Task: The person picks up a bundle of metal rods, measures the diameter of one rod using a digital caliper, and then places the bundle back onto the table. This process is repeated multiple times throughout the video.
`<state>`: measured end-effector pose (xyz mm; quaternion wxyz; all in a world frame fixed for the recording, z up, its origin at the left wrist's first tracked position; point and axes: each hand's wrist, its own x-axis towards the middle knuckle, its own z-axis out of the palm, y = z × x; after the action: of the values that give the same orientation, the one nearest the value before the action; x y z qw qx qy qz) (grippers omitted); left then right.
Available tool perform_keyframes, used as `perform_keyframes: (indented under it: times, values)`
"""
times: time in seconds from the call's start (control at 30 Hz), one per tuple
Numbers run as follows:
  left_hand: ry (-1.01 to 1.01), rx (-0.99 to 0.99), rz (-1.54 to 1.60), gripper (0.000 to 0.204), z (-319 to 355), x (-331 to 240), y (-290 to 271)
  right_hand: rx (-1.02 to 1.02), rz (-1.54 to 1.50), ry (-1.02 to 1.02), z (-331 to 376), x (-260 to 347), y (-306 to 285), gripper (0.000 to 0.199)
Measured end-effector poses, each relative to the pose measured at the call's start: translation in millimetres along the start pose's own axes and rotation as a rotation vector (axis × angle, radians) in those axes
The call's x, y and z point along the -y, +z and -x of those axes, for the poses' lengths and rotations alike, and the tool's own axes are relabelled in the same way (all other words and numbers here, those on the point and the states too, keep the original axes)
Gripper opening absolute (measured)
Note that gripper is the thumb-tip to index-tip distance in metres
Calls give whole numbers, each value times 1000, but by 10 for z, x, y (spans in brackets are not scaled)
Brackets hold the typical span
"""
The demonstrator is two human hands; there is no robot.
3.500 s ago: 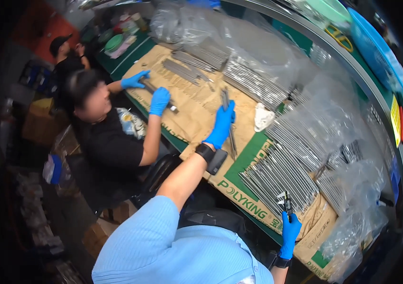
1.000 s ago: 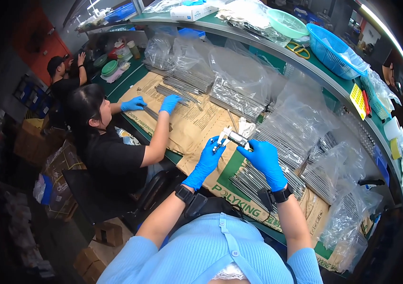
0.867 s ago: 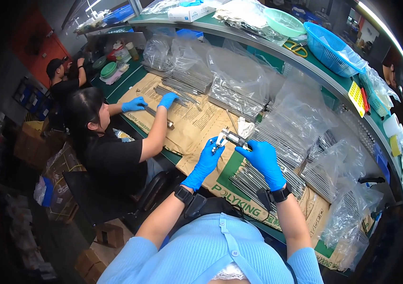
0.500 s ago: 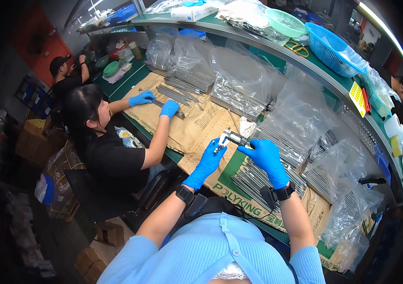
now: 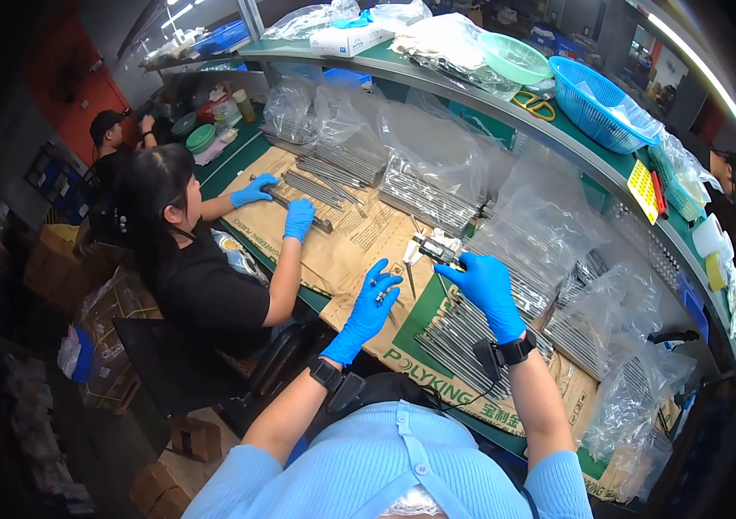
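Note:
My right hand (image 5: 487, 292), in a blue glove, is closed round a digital caliper (image 5: 439, 250) with a dark display housing. The caliper's jaws point left and touch nothing that I can make out. To its left, my gloved left hand (image 5: 368, 307) has its fingers curled round thin metal rods (image 5: 379, 297), of which only short shiny parts show. Between and beyond the hands lies brown paper sheeting (image 5: 342, 259). Just past the caliper is a white crumpled cloth (image 5: 448, 239). A spread row of thin metal rods (image 5: 463, 346) lies under and beside my right forearm.
Bundles of rods in clear plastic bags (image 5: 428, 186) line the back of the bench. Above them runs a shelf (image 5: 368, 60) with a blue basket (image 5: 597, 99) and a green basket (image 5: 513, 60). At left, a co-worker's gloved hands (image 5: 299, 219) hold a dark bar (image 5: 320, 225).
My left hand has drawn back toward me and left, away from the caliper, with the rods in it. My right hand still grips the caliper, its jaws now apart from the rods.

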<state>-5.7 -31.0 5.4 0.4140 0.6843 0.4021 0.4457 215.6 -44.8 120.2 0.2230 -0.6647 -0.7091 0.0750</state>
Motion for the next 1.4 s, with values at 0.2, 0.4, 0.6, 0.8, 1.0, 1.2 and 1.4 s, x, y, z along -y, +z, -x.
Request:
perform_keyframes:
  times: [0.2, 0.4, 0.6, 0.8, 1.0, 1.2, 1.4]
  values:
    - [75, 27, -86, 27, -199, 41, 128, -52, 59, -124, -88, 169, 181, 51]
    - [-27, 27, -39, 26, -309, 39, 43, -19, 10, -35, -19, 143, 180, 51]
    - [-149, 14, 168, 31, -307, 32, 90, 4, -29, -55, 125, 102, 275, 50]
    - [-102, 33, 141, 33, -302, -20, 90, 42, -34, -34, 140, 52, 289, 53]
    - [-59, 122, -73, 34, -275, -57, 50, 65, -49, -5, 156, 25, 206, 54]
    - [276, 114, -248, 39, -150, 64, -45, 16, -24, 30, 70, -87, -18, 53]
    - [213, 138, -306, 42, -173, -53, 3, -32, 11, 5, -58, -2, 71, 51]
